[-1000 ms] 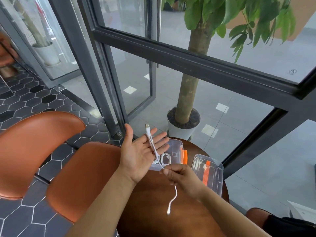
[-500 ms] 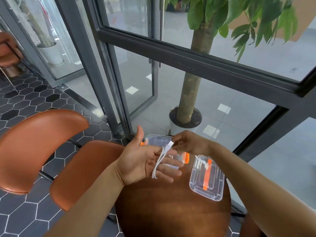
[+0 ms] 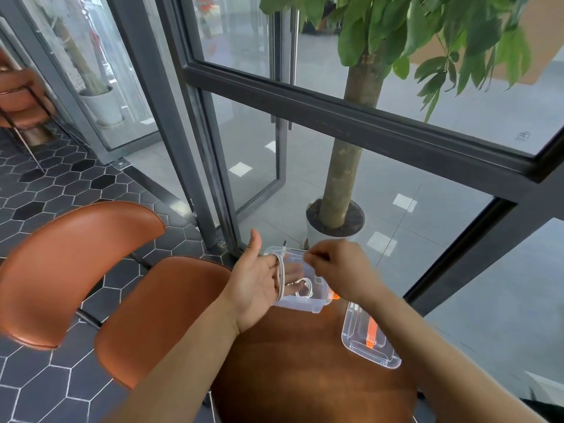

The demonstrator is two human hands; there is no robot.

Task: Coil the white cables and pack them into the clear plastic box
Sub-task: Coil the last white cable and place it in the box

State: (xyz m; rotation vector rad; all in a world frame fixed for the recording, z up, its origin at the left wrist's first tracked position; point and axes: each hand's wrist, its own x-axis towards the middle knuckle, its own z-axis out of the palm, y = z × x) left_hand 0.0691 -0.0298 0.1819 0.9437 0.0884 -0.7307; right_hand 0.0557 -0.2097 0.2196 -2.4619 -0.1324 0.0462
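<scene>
Left hand (image 3: pixel 259 279) flat, fingers (image 3: pixel 291 271) wrapped by white cable (image 3: pixel 281 277); right hand (image 3: pixel 338 267) pinching.

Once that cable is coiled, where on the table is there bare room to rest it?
The near half of the round wooden table is bare, bordered by the forearms and the lid at right. The far edge is crowded: the clear box sits there, with the left hand, wrapped in white cable, and right hand over it.
</scene>
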